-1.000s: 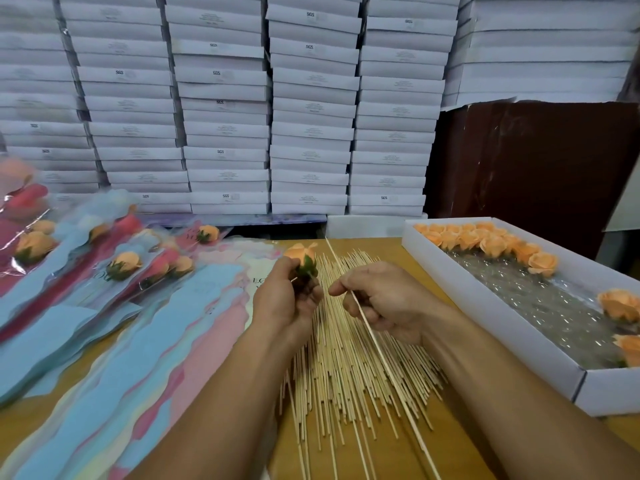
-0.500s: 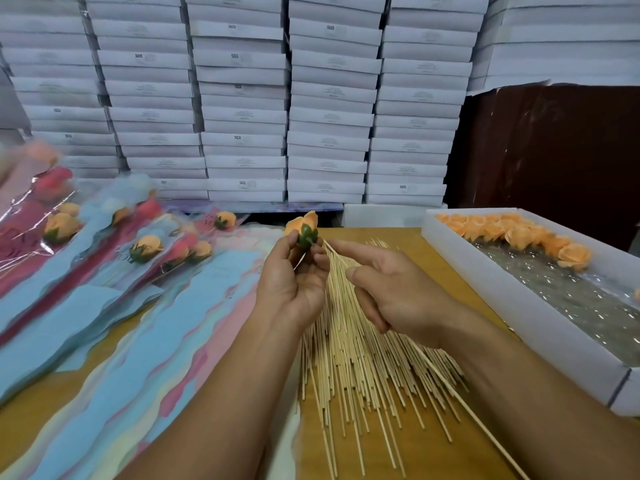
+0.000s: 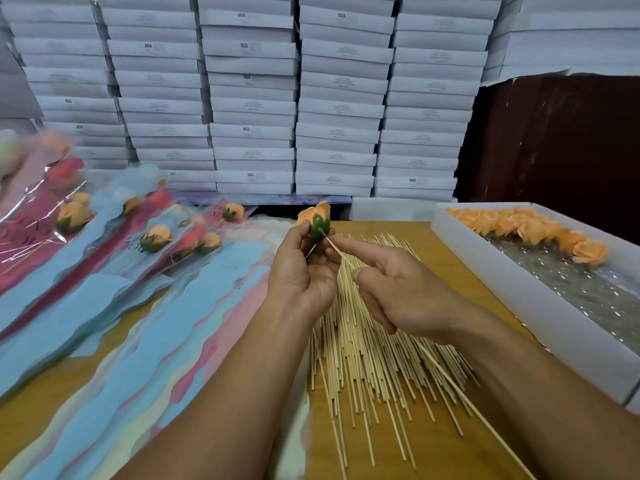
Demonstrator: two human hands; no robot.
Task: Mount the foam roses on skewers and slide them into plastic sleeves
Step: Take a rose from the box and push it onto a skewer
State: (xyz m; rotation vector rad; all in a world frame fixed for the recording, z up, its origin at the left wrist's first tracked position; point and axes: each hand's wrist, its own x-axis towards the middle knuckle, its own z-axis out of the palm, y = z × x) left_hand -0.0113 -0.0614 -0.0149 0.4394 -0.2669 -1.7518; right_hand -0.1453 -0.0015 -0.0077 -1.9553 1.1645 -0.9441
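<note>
Several roses are already lying sheathed in the glossy blue and pink plastic sleeves [image 3: 114, 278] fanned across the left of the wooden table [image 3: 433, 455], while a row of peach heads is waiting in the white cardboard tray [image 3: 519, 306] at right, so plenty seems left. The left hand [image 3: 304, 271] is gripping a soft peach foam rose with a green calyx [image 3: 316, 218] in curled fingers above the table. The right hand [image 3: 398, 299] is pinching a thin pale bamboo skewer [image 3: 341, 255], its tip meeting the calyx base, over the loose heap of smooth straight skewers [image 3: 367, 368]
</note>
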